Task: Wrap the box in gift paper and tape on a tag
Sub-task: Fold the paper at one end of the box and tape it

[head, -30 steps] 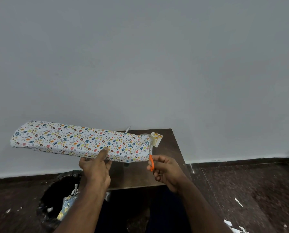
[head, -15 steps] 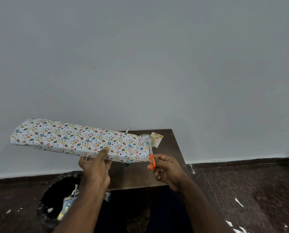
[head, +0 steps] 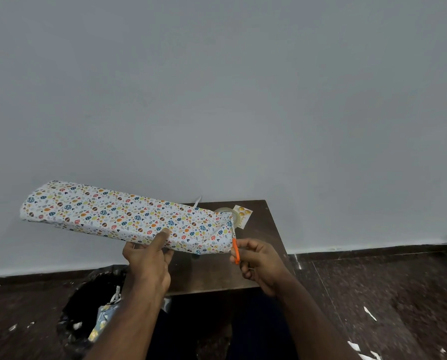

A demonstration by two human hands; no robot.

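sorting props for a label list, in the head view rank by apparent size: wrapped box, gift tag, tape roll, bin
1. wrapped box
2. bin, partly hidden by an arm
3. gift tag and tape roll: alike, and the box hides part of the roll, so unranked

A long wrapped box is held above the dark bench by the left hand, thumb on top. At its right end, orange scissors are gripped by the right hand. Behind that end, a tag and a tape roll are seen on the bench.
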